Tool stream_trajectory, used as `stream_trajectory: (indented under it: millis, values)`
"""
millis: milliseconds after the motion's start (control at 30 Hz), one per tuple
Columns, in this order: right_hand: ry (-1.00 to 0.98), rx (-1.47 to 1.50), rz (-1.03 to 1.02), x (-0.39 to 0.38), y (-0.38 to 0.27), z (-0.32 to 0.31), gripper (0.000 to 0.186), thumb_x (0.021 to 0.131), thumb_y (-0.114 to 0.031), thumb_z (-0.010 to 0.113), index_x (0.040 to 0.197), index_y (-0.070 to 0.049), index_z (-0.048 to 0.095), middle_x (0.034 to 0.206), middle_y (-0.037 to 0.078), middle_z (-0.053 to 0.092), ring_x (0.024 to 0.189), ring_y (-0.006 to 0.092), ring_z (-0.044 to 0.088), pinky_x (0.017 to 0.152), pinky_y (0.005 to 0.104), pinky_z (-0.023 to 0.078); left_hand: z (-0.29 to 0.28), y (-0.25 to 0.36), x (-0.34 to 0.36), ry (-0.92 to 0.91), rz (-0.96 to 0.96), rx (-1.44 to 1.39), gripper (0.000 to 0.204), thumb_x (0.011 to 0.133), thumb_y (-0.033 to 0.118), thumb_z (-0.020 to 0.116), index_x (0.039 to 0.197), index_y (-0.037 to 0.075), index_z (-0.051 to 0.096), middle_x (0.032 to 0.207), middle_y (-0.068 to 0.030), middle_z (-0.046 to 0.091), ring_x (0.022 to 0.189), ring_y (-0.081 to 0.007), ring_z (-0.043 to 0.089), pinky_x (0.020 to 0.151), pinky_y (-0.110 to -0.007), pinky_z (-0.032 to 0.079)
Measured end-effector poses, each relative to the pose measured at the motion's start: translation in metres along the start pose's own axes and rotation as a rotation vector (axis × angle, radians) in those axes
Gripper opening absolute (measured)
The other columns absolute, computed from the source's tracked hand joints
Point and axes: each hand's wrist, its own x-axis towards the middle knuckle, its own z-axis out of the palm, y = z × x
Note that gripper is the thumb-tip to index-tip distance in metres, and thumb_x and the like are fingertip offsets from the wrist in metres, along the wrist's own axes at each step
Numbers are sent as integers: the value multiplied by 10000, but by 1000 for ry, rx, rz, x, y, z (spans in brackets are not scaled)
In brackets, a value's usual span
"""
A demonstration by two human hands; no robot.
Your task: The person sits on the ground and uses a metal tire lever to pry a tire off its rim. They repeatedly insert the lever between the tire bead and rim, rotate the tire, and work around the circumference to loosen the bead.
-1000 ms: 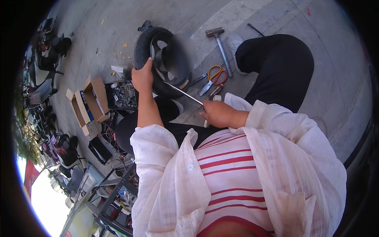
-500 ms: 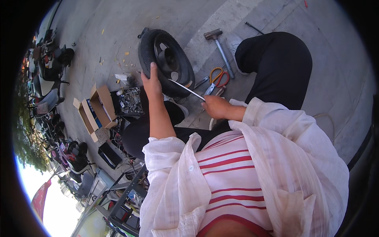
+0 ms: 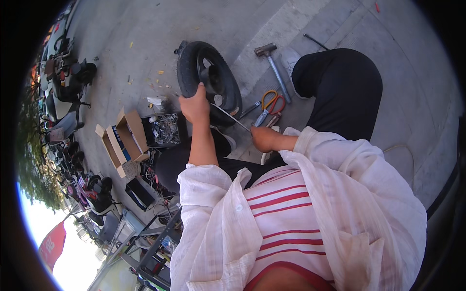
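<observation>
A black wheel with its tyre [image 3: 187,72] stands tilted on the ground in front of me, with a dark spoked rim inside. My left hand [image 3: 195,107] grips the tyre's near left side, thumb up against the rim edge. In my right hand [image 3: 265,139] is one end of a thin silver tyre lever [image 3: 236,120], fingers closed around it. The lever's far end reaches the near edge of the rim, beside my left hand; its tip cannot be made out. Scissors [image 3: 266,112] with one orange and one red handle loop lie just beyond my right hand.
A hammer [image 3: 274,68] lies right of the wheel, near my shoe. To the left are a tray of small metal parts [image 3: 166,129], an open cardboard box [image 3: 114,149] and a black box [image 3: 140,193]. Parked scooters [image 3: 65,80] line the far left. My bent right leg [image 3: 342,87] bounds the right.
My left hand has shifted rightward along the tyre, closer to the rim. My right hand has dropped a little toward me, so the lever slants more steeply. The whole view has shifted slightly.
</observation>
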Motion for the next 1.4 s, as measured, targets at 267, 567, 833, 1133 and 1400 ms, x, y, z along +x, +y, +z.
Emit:
stream_trajectory:
  millis: [267,567,833,1133,1400]
  values:
    - [-16,-64,-11,-5,-6,-6,223,834,-153,582,950,27,645,955,248,674,915,396,667,754,475,540,-6,2,-3,-17,46,82,700,666,518,750,1104,-12,622,1036,-250,673,1012,-424,633,882,-458,485]
    - [20,-42,30,-4,-5,-13,384,875,-323,580,964,37,680,1007,260,669,949,411,650,841,480,518,-11,1,-7,-19,84,60,741,668,521,751,1104,-63,618,1040,-265,667,1010,-413,636,893,-432,476]
    - [48,-84,63,0,-7,-18,392,858,-378,606,922,-3,699,948,233,678,924,399,655,826,489,518,-6,-10,-6,8,64,-12,716,674,487,763,1122,-53,617,1047,-250,667,1015,-391,635,892,-419,472]
    - [86,-98,56,4,2,-15,312,838,-304,602,925,-16,684,925,226,676,897,403,654,809,493,521,-3,-11,-13,16,43,-61,729,679,501,752,1167,-16,590,1110,-250,647,1062,-417,607,909,-456,461]
    - [64,-109,58,2,-3,-17,347,844,-332,624,913,-3,711,962,221,691,912,386,672,795,466,541,3,-18,-9,17,53,-69,794,681,516,743,1219,-38,556,1120,-252,644,1069,-430,599,917,-456,457]
